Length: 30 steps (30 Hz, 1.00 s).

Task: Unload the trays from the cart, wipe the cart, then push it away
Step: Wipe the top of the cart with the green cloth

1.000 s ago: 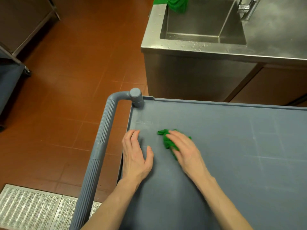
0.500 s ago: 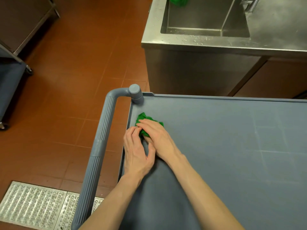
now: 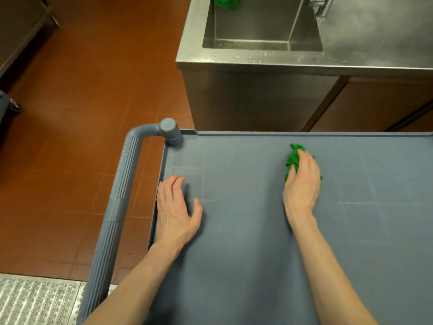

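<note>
The gray cart (image 3: 257,231) is sitting right in front of the person, and no trays are showing on its top. The wiping part is going on now. The right hand (image 3: 302,184) is pressing down on a green cloth (image 3: 294,158), with the fingers curled over it — the cloth is bunched up small and is peeking out past the fingertips, near the far edge of the cart top. The left hand (image 3: 175,212) is lying flat and open on the cart top near the left edge, holding nothing.

The cloth is looking soft and floppy, so it is likely to squish and slide easily; a flat palm on top is a good way to push it around. The cart is looking big and stiff, and probably rolling on wheels that are out of sight here. The ribbed handle (image 3: 119,207) on the left side is the place to grab when pushing it away.

Half a second ago the right hand and cloth were at the left corner, touching the left hand — now they are sitting well over to the right. The left hand is staying in about the same spot.

Another green cloth (image 3: 225,2) is hanging in the metal sink (image 3: 246,59) past the cart.
</note>
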{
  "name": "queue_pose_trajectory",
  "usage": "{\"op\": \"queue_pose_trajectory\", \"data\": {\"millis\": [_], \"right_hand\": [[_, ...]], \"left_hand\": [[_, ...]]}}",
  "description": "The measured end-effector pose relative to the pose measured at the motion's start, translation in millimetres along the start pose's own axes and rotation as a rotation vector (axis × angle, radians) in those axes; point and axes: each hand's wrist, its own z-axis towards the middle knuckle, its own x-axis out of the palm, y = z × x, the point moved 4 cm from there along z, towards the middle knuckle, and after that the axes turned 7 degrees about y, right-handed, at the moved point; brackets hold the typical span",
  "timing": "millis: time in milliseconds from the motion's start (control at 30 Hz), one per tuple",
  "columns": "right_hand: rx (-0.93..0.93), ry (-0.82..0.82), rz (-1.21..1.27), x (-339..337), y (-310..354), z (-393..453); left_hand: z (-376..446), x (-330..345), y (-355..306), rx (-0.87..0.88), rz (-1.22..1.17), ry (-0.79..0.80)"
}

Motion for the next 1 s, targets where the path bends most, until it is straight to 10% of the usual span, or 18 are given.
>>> {"op": "queue_pose_trajectory", "data": {"millis": [467, 733, 900, 1000], "right_hand": [[-0.577, 0.535, 0.324, -2.1, 56.3, -89.7], [0.806, 0.934, 1.495, -30.3, 59.0, -73.3], [0.955, 0.953, 1.661, -58.7, 54.6, -63.5], [0.819, 0.762, 1.571, -69.5, 43.5, -55.0]], "left_hand": [[11.0, 5.2, -4.2, 0.108, 0.280, -0.022], [7.8, 16.7, -82.1, -0.122, -0.222, 0.089], [1.7, 36.3, -159.7, -0.560, -1.073, 0.580], [-3.6, 25.7, -191.2, -0.555, -1.199, 0.555]]}}
